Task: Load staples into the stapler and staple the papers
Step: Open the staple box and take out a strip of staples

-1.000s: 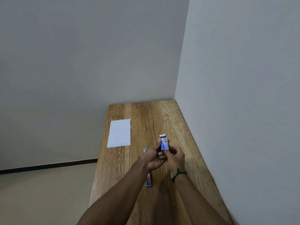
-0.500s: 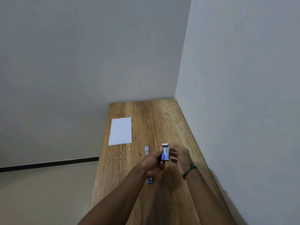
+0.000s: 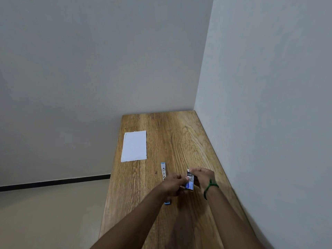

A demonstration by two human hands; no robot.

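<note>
The left hand (image 3: 175, 184) pinches the left side of a small blue and white cardboard box of staples (image 3: 190, 183). The right hand (image 3: 203, 177) curls over the box from the right, and its fingertips (image 3: 193, 170) pinch the far end, where a white flap sticks up. Both hands hold the box just above the brown wooden counter (image 3: 179, 137). A green string band (image 3: 209, 188) goes round the right wrist.

Just left of the hands a long blue and silver metal stapler (image 3: 163, 170) lies flat on the counter. The left hand hides its middle part. Farther away, near the left edge of the counter, lies a white sheet of paper (image 3: 134, 146), well apart from the stapler.
</note>
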